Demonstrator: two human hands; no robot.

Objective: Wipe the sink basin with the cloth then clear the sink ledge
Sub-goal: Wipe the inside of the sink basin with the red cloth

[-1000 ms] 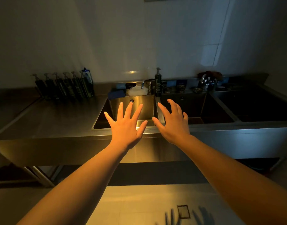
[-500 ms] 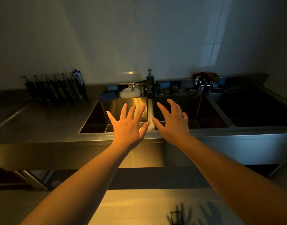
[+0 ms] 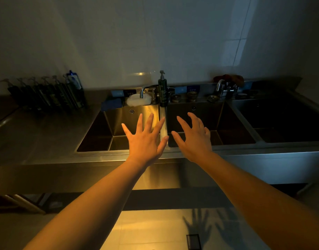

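Head view, dim steel counter (image 3: 37,138), triple sink (image 3: 137,121), tiled wall (image 3: 155,42)

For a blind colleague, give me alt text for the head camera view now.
A person's left hand and right hand, both open and empty, reach over a dim steel sink. A white cloth, a faucet and a dark pump bottle sit on its back ledge; more pump bottles line the counter at left.
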